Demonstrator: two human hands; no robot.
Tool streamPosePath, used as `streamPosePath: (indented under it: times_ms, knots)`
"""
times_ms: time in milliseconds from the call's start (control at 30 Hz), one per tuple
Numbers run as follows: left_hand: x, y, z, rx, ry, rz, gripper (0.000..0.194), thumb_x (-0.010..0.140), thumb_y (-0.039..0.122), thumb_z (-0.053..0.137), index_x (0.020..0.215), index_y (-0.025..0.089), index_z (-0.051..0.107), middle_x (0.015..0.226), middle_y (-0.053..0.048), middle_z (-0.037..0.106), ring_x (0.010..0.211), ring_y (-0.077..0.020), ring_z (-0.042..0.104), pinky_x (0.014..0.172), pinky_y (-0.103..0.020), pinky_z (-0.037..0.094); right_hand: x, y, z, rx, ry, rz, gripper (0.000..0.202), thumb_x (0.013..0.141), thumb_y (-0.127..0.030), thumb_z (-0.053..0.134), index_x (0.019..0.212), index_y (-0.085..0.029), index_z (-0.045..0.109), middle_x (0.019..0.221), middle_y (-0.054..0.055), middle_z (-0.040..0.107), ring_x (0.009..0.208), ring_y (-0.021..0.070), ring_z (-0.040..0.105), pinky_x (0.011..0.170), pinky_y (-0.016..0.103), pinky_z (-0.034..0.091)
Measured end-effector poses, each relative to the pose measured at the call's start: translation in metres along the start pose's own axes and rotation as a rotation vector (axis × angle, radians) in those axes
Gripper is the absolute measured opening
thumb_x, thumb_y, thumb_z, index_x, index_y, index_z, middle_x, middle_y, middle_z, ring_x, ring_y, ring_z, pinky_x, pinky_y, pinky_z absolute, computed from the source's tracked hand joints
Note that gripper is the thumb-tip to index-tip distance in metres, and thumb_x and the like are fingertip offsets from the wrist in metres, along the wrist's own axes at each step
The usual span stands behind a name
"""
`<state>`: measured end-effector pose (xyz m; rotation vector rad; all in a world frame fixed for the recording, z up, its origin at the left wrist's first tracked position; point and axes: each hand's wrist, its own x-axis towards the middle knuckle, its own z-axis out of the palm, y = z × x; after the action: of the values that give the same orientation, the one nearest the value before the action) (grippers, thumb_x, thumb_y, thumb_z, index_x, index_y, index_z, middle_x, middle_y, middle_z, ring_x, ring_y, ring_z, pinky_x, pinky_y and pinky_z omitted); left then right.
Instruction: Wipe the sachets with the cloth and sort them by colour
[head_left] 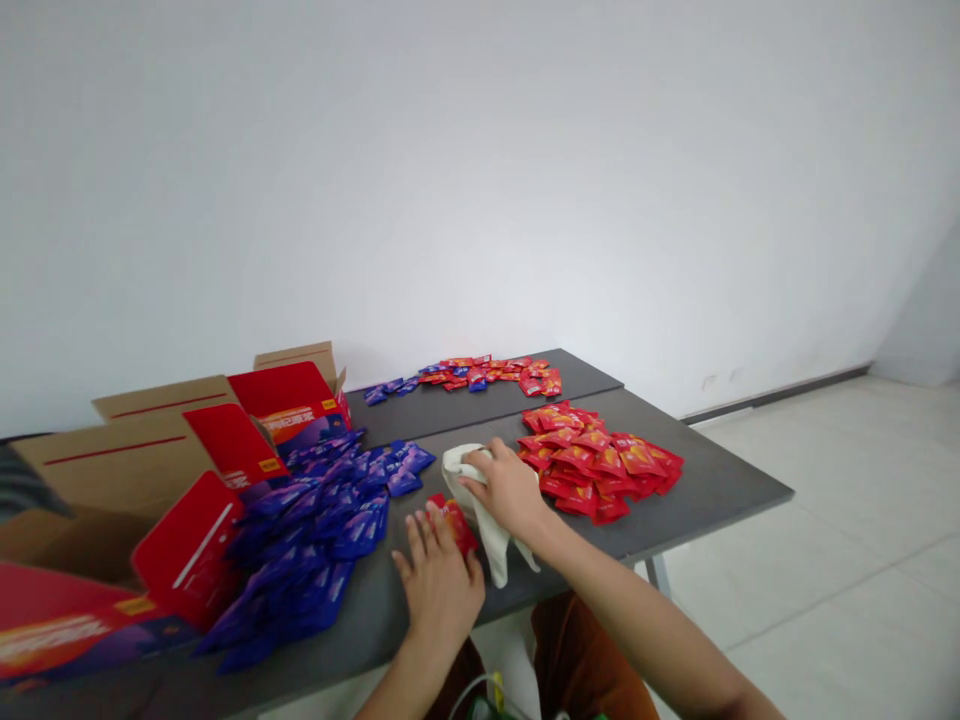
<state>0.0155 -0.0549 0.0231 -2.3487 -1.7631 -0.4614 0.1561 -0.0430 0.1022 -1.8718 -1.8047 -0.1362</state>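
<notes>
My left hand (441,580) lies over the near part of the table, fingers spread and extended, the fingertips touching a red sachet (454,522) that is partly covered by the hand. Just to its right, my right hand (508,485) is closed around a bunched white cloth (491,540), whose loose end hangs toward the table's front edge. On the right is a heap of red sachets (592,460). A larger pile of blue-purple sachets (315,540) spreads to the left of my left hand.
Open red cartons with brown flaps (127,450) stand at the left, beside the blue pile. Mixed red and blue sachets (480,375) lie scattered at the back of the dark table (720,490). A white wall (525,180) rises behind it.
</notes>
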Motion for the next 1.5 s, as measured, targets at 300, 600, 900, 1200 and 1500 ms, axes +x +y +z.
streamPosePath:
  times_ms: [300,600,900,1200,1500]
  knots:
    - [0.032,-0.017,0.010,-0.520,-0.161,-0.252,0.054,0.088,0.020,0.039,0.139,0.001,0.041,0.078,-0.019,0.070,0.078,-0.0289,0.070,0.074,-0.037,0.052,-0.044,-0.004,-0.008,0.338,0.047,-0.159,0.024,0.088,-0.042,0.060,0.109,-0.029,0.061,0.112,0.003,0.053,0.100,0.0171,0.054,0.087,0.026,0.043]
    - [0.018,-0.061,0.024,-1.806,-0.386,-0.573,0.028,0.060,0.017,0.066,0.087,0.010,0.067,0.073,-0.007,0.070,0.070,-0.0206,0.068,0.061,-0.028,0.053,-0.052,-0.042,0.076,0.274,-0.153,-0.115,0.023,0.088,-0.042,0.061,0.110,-0.036,0.063,0.116,0.003,0.052,0.109,0.0216,0.051,0.090,0.033,0.041]
    - [0.032,-0.075,0.017,-1.675,-0.697,-0.550,0.018,0.079,0.016,0.058,0.096,0.012,0.061,0.078,-0.008,0.071,0.064,-0.0165,0.068,0.066,-0.033,0.056,-0.017,-0.026,0.088,-0.037,-0.254,0.159,0.034,0.091,-0.053,0.051,0.118,-0.037,0.061,0.109,0.008,0.054,0.101,0.0252,0.054,0.080,0.035,0.044]
    - [0.029,-0.078,0.021,-1.739,-0.682,-0.568,0.025,0.084,0.011,0.052,0.107,0.010,0.062,0.082,-0.010,0.072,0.068,-0.0170,0.069,0.067,-0.031,0.055,0.002,-0.030,0.092,-0.024,-0.343,0.250,0.038,0.091,-0.053,0.050,0.121,-0.032,0.058,0.108,0.008,0.055,0.091,0.0220,0.061,0.073,0.031,0.046]
    - [0.038,-0.076,0.024,-1.789,-0.697,-0.630,0.020,0.072,0.004,0.062,0.091,0.008,0.068,0.073,-0.009,0.072,0.064,-0.0186,0.069,0.062,-0.028,0.056,-0.034,-0.039,0.095,0.029,-0.239,0.023,0.029,0.091,-0.050,0.051,0.114,-0.034,0.058,0.110,0.003,0.052,0.096,0.0186,0.056,0.076,0.028,0.046]
